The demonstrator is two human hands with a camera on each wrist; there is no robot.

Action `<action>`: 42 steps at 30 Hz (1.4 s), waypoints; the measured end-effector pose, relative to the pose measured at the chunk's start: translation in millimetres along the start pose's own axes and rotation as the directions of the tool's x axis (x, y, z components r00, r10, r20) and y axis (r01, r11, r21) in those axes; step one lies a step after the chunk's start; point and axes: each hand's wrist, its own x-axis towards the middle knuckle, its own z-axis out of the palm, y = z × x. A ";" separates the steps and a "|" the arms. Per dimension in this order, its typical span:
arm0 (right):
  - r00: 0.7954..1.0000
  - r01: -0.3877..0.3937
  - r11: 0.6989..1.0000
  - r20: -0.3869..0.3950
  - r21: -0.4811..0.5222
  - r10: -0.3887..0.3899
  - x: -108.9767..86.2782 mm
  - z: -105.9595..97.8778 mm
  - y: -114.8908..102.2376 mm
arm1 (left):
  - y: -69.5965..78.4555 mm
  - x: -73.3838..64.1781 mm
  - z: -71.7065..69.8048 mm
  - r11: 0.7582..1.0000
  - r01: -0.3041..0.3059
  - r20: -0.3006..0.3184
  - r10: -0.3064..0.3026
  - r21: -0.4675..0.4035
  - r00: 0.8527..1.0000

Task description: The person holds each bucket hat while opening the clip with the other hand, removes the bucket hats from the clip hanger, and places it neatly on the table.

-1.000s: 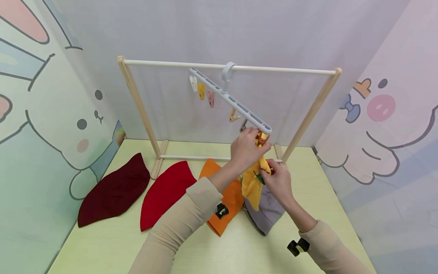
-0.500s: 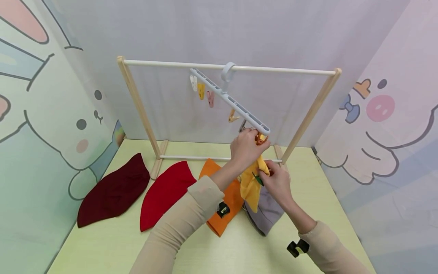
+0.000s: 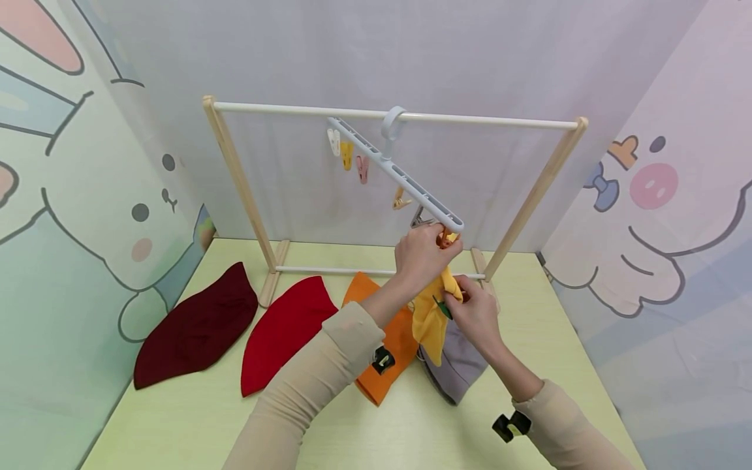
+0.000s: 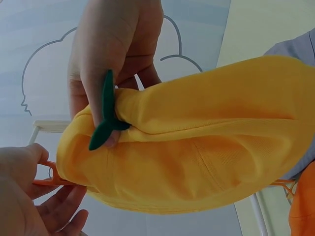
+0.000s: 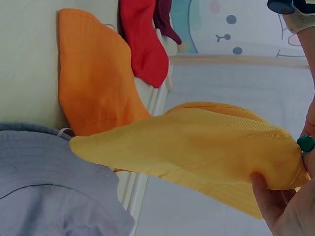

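My left hand [image 3: 420, 254] pinches an orange clothespin [image 3: 448, 240] under the near end of a pale blue clip hanger [image 3: 405, 179]. In the left wrist view the clothespin [image 4: 51, 179] is at the gathered edge of a yellow bucket hat [image 4: 206, 147]. My right hand [image 3: 477, 312] pinches the same hat near its green leaf [image 4: 104, 118]. The hat hangs folded below the hanger, its brim end pointing down. Whether the clothespin's tips grip the fabric is hidden. A grey hat [image 3: 461, 359] and an orange hat [image 3: 405, 339] lie beneath.
A white rail [image 3: 482, 119] on wooden posts bears the hanger by its hook. White [image 3: 333, 141], yellow [image 3: 346, 155] and pink clothespins [image 3: 362, 168] hang at its far half, a tan clothespin [image 3: 401, 199] nearer. Red [image 3: 288, 336] and maroon hats [image 3: 196, 329] lie left on the table [image 3: 176, 431].
The hanger's near end, the yellow hat and my hands have shifted slightly left. Less of the orange clothespin shows beside my left fingers. Both hands keep their hold.
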 end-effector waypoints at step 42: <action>0.995 -0.102 0.994 -0.007 0.031 0.102 -1.3 -0.3 11.5 | -1.7 -0.2 -0.8 0.999 -0.029 0.016 0.029 -0.022 0.999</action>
